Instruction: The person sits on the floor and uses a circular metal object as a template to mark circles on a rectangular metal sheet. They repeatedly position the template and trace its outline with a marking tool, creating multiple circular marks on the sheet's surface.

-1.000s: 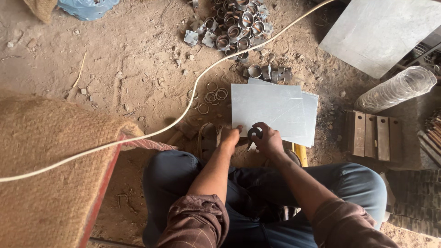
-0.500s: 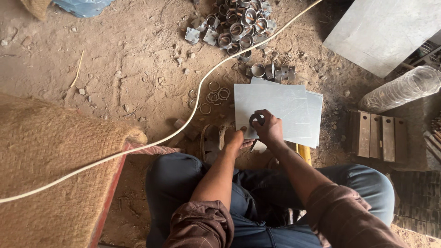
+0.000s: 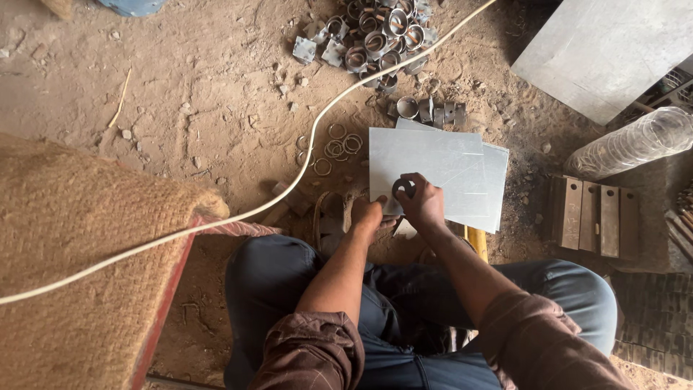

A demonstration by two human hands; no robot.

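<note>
I sit on the dirt floor with a stack of flat grey metal sheets [image 3: 440,162] in front of my knees. My right hand [image 3: 422,202] presses a small round metal ring [image 3: 403,188] onto the near left corner of the top sheet, fingers closed around it. Beside it, my left hand [image 3: 370,214] grips the sheet's near left edge. Both forearms reach forward from brown rolled sleeves.
A heap of short metal rings and brackets [image 3: 379,32] lies farther ahead, and thin wire rings [image 3: 339,148] lie left of the sheets. A white cable [image 3: 289,191] crosses the floor. Jute sacking [image 3: 79,238] at left, a large grey board [image 3: 606,50], a clear plastic bottle [image 3: 635,144] and a slotted wooden block [image 3: 592,217] at right.
Both hands have shifted slightly forward onto the sheet's corner. The right hand has kept hold of the ring, and the left hand now holds the sheet's edge.
</note>
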